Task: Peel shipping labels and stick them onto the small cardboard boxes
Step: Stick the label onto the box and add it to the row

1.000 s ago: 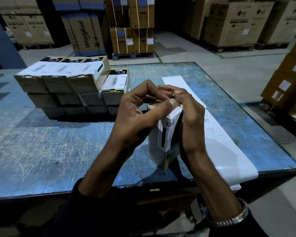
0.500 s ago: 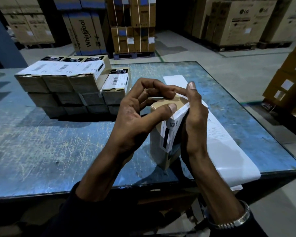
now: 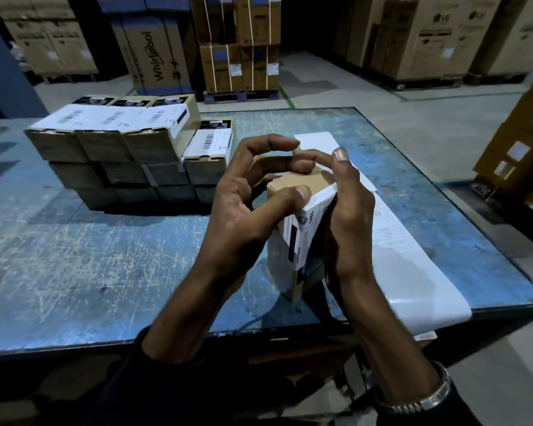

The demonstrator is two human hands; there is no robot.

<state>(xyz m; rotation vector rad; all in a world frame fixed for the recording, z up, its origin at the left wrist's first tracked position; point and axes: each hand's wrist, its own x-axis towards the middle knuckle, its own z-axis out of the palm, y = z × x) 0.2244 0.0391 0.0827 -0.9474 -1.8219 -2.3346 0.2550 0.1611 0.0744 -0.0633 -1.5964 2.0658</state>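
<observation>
A small cardboard box [image 3: 293,184] stands on end on the blue table [image 3: 74,256], near its front edge. A white shipping label [image 3: 303,232] is wrapped over the box's top right edge and down its side. My left hand [image 3: 243,216] grips the box from the left, with its thumb pressing the top at the label's edge. My right hand [image 3: 348,216] holds the box's right side, fingers lying over the label. A long white label backing strip [image 3: 413,272] lies on the table to the right, running past the front edge.
A stack of labelled small boxes [image 3: 120,149] stands at the table's back left. Large cartons on pallets [image 3: 240,47] line the warehouse floor behind. More cartons [image 3: 523,139] stand to the right of the table.
My right fingers have slid from the box's top down along its right side over the label. The left fingers have lifted and spread, and the thumb stays on the top.
</observation>
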